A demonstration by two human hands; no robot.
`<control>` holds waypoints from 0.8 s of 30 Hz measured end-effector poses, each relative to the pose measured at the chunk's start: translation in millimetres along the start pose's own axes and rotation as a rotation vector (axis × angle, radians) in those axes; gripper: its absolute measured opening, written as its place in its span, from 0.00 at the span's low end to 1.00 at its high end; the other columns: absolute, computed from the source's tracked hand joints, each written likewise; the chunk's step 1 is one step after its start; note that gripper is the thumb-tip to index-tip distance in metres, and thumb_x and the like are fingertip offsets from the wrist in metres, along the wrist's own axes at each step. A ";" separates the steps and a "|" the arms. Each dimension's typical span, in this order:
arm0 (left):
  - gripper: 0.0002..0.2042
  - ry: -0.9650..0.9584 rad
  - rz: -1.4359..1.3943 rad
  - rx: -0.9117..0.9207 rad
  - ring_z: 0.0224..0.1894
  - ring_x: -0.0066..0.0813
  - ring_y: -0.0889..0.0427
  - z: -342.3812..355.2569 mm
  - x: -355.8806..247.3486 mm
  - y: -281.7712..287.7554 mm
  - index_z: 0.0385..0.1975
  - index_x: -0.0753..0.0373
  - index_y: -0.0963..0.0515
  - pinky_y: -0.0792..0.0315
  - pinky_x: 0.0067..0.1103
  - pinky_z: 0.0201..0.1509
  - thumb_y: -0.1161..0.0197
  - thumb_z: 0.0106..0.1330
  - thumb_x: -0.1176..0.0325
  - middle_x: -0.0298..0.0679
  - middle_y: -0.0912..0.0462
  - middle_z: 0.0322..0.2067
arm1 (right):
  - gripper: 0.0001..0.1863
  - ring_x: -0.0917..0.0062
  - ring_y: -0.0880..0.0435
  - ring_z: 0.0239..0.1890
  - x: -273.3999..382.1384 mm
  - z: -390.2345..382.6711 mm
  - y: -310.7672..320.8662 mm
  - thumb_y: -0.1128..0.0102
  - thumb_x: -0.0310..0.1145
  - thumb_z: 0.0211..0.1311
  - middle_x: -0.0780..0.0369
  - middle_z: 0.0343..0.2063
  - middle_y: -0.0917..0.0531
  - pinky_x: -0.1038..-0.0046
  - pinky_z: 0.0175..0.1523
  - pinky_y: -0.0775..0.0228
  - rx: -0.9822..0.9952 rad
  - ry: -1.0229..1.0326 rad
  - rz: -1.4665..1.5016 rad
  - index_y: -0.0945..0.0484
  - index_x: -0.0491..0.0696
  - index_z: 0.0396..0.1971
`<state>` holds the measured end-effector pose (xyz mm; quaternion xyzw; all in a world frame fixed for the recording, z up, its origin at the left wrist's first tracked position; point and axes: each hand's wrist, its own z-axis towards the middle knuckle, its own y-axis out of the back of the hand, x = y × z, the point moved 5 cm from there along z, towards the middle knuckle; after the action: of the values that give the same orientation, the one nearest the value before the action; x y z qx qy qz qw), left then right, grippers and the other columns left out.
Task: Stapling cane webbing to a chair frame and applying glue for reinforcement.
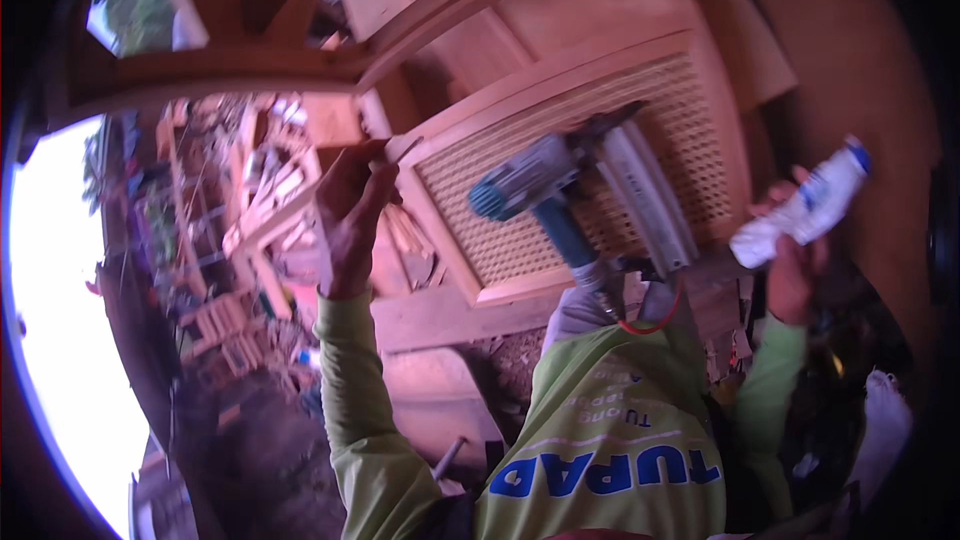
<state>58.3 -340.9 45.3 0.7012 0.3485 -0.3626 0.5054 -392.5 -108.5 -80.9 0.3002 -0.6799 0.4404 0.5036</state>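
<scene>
My left hand is raised at the panel's left corner. Its fingers pinch a thin, stick-like piece, too small to name more closely. Out to the right, my right hand grips a white squeeze bottle with a blue cap, tilted with its cap end up and away from me. Between my hands lies a wood-framed panel with a woven cane mesh. On it rests a teal and grey pneumatic nail gun, its long magazine pointing toward me and a red air hose at its handle.
Curved wooden rails cross above the panel. At the left, many wood offcuts are heaped on the ground. A wooden board edge runs between the panel and my body. A wooden surface stands at the far right.
</scene>
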 end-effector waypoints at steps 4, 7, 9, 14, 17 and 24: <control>0.10 -0.024 -0.096 0.174 0.39 0.21 0.17 35.1 -21.3 -74.0 0.46 0.68 0.18 0.23 0.20 0.47 0.30 0.73 0.69 0.38 0.10 0.40 | 0.37 0.67 0.20 0.55 -39.5 5.2 -14.2 0.36 0.32 0.71 0.56 0.56 0.21 0.56 0.65 0.26 -0.079 -0.164 0.384 0.39 0.40 0.76; 0.07 -0.160 -0.157 0.329 0.36 0.20 0.18 75.4 -27.7 -138.5 0.45 0.68 0.17 0.24 0.18 0.43 0.30 0.73 0.72 0.35 0.13 0.33 | 0.37 0.69 0.18 0.54 -51.1 -0.7 -14.6 0.34 0.33 0.72 0.57 0.54 0.20 0.57 0.64 0.22 -0.150 -0.208 0.409 0.39 0.40 0.75; 0.06 -0.333 0.039 0.371 0.36 0.23 0.16 92.0 -38.6 -168.6 0.45 0.68 0.19 0.23 0.21 0.41 0.31 0.73 0.74 0.37 0.15 0.33 | 0.37 0.70 0.17 0.53 -52.2 -2.9 -18.6 0.35 0.31 0.70 0.58 0.54 0.20 0.58 0.63 0.22 -0.167 -0.207 0.382 0.39 0.41 0.75; 0.07 -0.801 0.397 0.348 0.37 0.34 0.12 114.6 -67.9 -223.8 0.45 0.67 0.20 0.19 0.26 0.42 0.31 0.72 0.74 0.43 0.16 0.38 | 0.38 0.71 0.17 0.54 -51.3 -0.9 -22.7 0.33 0.29 0.67 0.59 0.53 0.20 0.59 0.63 0.21 -0.208 -0.187 0.327 0.38 0.43 0.75; 0.07 -0.953 0.556 0.388 0.40 0.46 0.12 123.8 -80.3 -243.9 0.44 0.65 0.20 0.19 0.34 0.41 0.32 0.69 0.76 0.45 0.17 0.41 | 0.38 0.71 0.17 0.54 -51.5 -2.4 -23.9 0.32 0.29 0.67 0.59 0.53 0.20 0.59 0.63 0.21 -0.224 -0.180 0.313 0.38 0.43 0.75; 0.06 -1.113 0.596 0.450 0.40 0.51 0.14 142.3 -79.6 -265.2 0.42 0.60 0.23 0.20 0.40 0.39 0.34 0.70 0.72 0.41 0.19 0.42 | 0.38 0.72 0.17 0.53 -55.4 -4.7 -23.6 0.32 0.29 0.67 0.59 0.52 0.20 0.59 0.63 0.21 -0.250 -0.171 0.357 0.37 0.43 0.74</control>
<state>-230.1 -422.2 -39.2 0.5643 -0.2566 -0.5789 0.5298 -353.0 -116.4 -126.0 0.1465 -0.8117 0.4078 0.3915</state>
